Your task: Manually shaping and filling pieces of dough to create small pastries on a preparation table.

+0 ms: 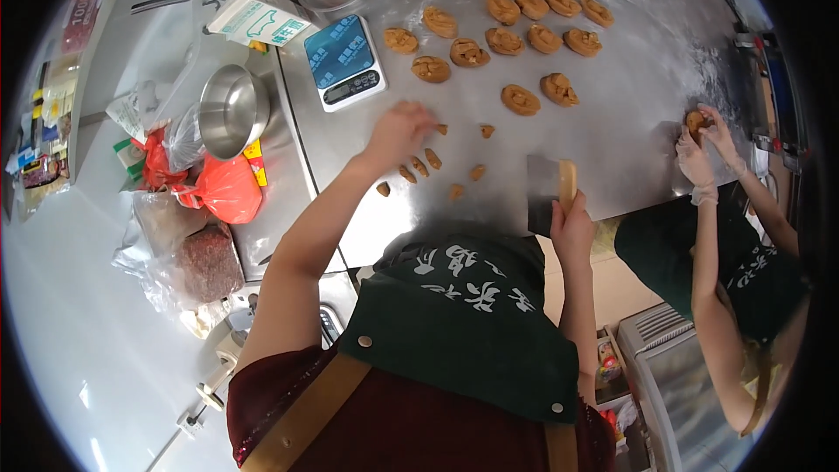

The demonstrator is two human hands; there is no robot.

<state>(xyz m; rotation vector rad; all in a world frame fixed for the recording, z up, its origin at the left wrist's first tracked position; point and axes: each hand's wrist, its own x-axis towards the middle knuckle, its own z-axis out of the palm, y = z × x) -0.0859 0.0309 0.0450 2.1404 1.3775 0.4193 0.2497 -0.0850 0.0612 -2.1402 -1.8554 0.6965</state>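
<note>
My left hand (400,135) reaches over the steel table. Its fingertips, slightly blurred, are closed at a small brown dough piece (441,129). Several more small dough pieces (433,158) lie scattered near that hand. In my right hand (572,229) is a dough scraper (568,182) with a wooden handle and a flat metal blade, held over the table's near edge. Farther back sit several round brown dough pieces (469,53) with chunky, uneven tops. A digital scale (347,61) with a blue top stands beyond my left hand.
On the right, a co-worker's gloved hands (696,162) hold a brown dough piece (696,125). To the left are a steel bowl (234,111), a white carton (260,16), a red plastic bag (229,188) and a clear-wrapped reddish-brown block (210,262). White flour (699,70) dusts the table's far right.
</note>
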